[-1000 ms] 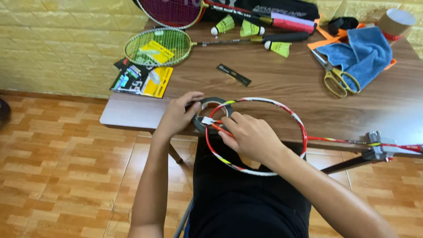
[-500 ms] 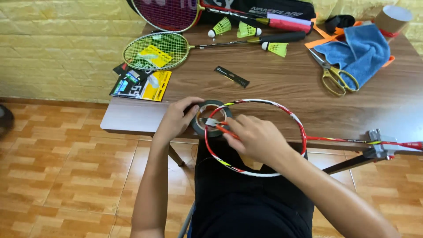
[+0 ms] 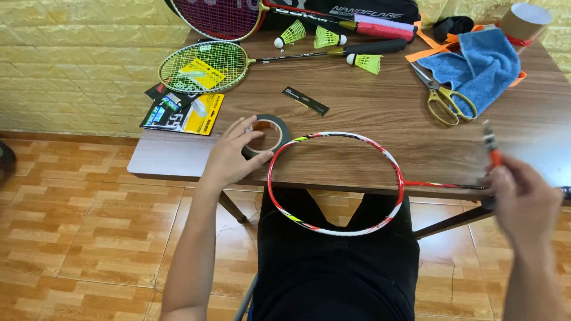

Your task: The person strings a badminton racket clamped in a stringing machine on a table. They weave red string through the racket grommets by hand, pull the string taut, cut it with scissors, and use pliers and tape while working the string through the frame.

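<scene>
A single head-worn camera looks steeply down and forward from above the seated person's lap, close to the near edge of the wooden surface [image 3: 369, 113]. The far edge meets a yellow wall [image 3: 77, 65]; the right side looks motion-blurred.

Your hands are well apart over the table [image 3: 369, 113].
Your left hand [image 3: 229, 159] rests on the tape roll [image 3: 269, 134]; your right hand [image 3: 523, 202] holds an orange-handled tool [image 3: 492, 148] beside the unstrung racket frame [image 3: 336, 183].
</scene>
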